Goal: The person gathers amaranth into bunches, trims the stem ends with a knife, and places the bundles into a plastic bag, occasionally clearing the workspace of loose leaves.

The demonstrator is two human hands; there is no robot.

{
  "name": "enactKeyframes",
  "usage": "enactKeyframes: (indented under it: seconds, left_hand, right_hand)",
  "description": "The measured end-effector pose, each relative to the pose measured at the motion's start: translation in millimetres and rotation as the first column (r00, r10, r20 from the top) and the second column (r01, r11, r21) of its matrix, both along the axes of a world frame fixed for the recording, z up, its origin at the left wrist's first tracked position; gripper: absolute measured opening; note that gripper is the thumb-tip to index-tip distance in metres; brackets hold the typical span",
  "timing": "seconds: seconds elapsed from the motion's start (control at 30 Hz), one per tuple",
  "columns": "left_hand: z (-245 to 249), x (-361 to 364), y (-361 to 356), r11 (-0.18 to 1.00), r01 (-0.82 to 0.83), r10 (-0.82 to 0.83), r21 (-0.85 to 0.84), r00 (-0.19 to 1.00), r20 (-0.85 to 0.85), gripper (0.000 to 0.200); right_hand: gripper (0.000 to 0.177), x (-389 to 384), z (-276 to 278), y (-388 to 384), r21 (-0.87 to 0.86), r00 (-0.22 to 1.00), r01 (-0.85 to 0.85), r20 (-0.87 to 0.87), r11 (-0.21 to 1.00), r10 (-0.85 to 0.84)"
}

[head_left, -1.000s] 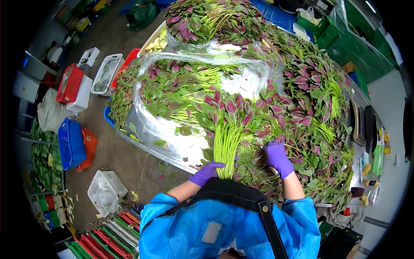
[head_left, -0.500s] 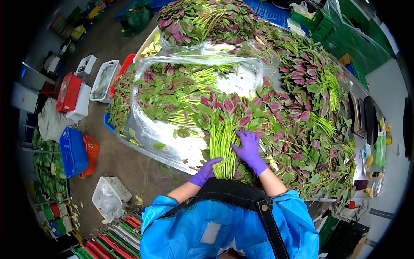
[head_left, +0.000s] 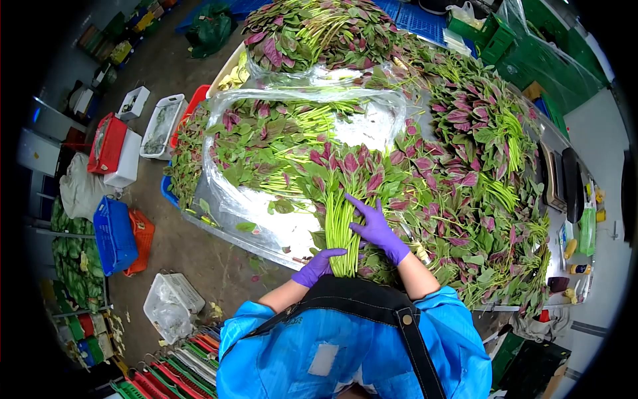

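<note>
Left hand (head_left: 315, 268): most fingers hidden behind green stems (head_left: 339, 229).
Counter (head_left: 232, 233): right side buried from sight under leafy bunches (head_left: 465, 126).
Far heap (head_left: 286, 40): clipped by the top edge.
Small container (head_left: 579, 269): lettering too small to read.

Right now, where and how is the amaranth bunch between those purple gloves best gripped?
The amaranth bunch is probably best gripped round its green stems, left hand and right hand from opposite sides: the stems run nearly parallel in a narrow bundle, while the leaves fan out beyond.

A bunch of leafy greens (head_left: 336, 216) — slender green stems (head_left: 340, 239), purple-flushed leaves (head_left: 351, 164) — gathered at mid-frame, leaf tops toward the upper edge.
</note>
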State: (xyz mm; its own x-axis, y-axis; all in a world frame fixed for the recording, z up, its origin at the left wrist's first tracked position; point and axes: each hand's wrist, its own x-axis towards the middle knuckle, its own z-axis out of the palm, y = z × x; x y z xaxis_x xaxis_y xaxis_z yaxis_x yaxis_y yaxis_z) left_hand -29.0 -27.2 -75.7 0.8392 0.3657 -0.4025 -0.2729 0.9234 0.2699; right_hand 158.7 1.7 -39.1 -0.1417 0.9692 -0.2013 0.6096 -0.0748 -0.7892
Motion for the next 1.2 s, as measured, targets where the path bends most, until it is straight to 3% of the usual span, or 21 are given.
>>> enactKeyframes:
  seconds: [0.03,0.1,0.2,0.37,0.43,0.5,0.57,0.63,0.7,0.77,1.0,1.07,1.1,1.13,1.17,1.2]
  left_hand:
    - [2.4,0.0,0.1,1.000,-0.003,0.003,0.018,1.000,0.008,0.062]
    - [1.4,-1.1,-0.7,1.000,-0.007,0.007,0.012,1.000,-0.008,0.062]
    - [-7.5,-4.9,-1.3,1.000,0.018,-0.018,0.001,0.999,-0.048,0.061]
    - [-10.8,-4.1,-3.5,0.999,0.022,-0.019,0.034,0.997,-0.080,0.057]
    - [-12.7,-5.5,-3.9,0.999,0.035,-0.032,0.038,0.995,-0.090,0.061]
    - [-11.1,-1.1,-3.9,1.000,0.001,-0.001,0.017,1.000,-0.013,0.063]
    - [-7.7,1.7,-4.7,1.000,-0.021,0.021,-0.008,0.998,0.066,0.065]
    - [-5.6,6.3,-3.2,0.999,-0.003,0.010,-0.044,0.988,0.155,0.068]
    - [-4.9,7.0,-2.5,0.999,0.010,-0.004,-0.038,0.989,0.149,0.068]
    - [-2.9,5.5,-1.5,0.999,0.021,-0.016,-0.032,0.990,0.137,0.069]
    - [-1.8,3.6,-2.5,0.997,0.040,-0.040,0.067,0.999,-0.004,0.066]
    - [-1.3,3.9,-2.8,0.997,0.056,-0.051,0.051,0.995,-0.089,0.064]
    - [0.6,4.1,-2.8,0.997,0.055,-0.051,0.051,0.995,-0.089,0.064]
    - [3.3,3.8,-3.1,0.997,0.039,-0.034,0.070,0.997,-0.076,0.064]
    - [4.8,3.4,-2.9,0.996,0.021,-0.016,0.089,0.998,-0.063,0.063]
    - [4.8,3.2,-2.4,0.996,0.017,-0.011,0.088,0.998,-0.065,0.063]
  right_hand:
    - [0.074,4.2,3.7,-0.5,-0.076,0.996,-0.035,-0.085,0.996,0.029]
    - [0.067,10.6,7.8,-8.2,-0.013,0.985,0.008,-0.174,1.000,-0.010]
    - [0.057,20.4,24.9,-19.5,-0.105,0.926,0.064,-0.365,0.992,-0.098]
    - [0.052,27.0,46.1,-35.7,-0.031,0.986,-0.031,-0.165,0.999,0.025]
    - [0.048,36.1,53.4,-39.8,-0.201,0.825,-0.054,-0.561,0.978,-0.070]
    - [0.042,42.0,45.6,-34.7,-0.138,0.835,0.027,-0.542,0.990,-0.099]
    - [0.038,44.5,26.5,-27.2,0.062,0.968,0.246,-0.072,0.967,-0.241]
    - [0.033,40.2,13.9,-16.9,0.043,0.972,0.231,-0.043,0.972,-0.230]
    - [0.035,23.0,19.3,-0.6,-0.197,0.942,0.300,0.215,0.933,-0.258]
    - [0.040,20.0,-8.0,8.6,-0.118,0.925,0.328,0.243,0.937,-0.293]
    - [0.035,23.1,-10.5,15.8,-0.257,0.966,0.154,0.242,0.954,-0.090]
    - [0.032,26.0,-11.9,7.6,-0.240,0.993,0.109,0.068,0.965,-0.096]
    - [0.032,27.5,-8.0,1.3,-0.240,0.993,0.109,0.068,0.965,-0.095]
    - [0.026,30.8,0.2,-7.9,-0.303,0.973,-0.015,-0.224,0.953,-0.055]
    - [0.020,35.2,6.0,-16.4,-0.327,0.867,-0.154,-0.498,0.932,-0.032]
    - [0.020,44.3,6.8,-25.4,-0.328,0.866,-0.159,-0.500,0.931,-0.028]
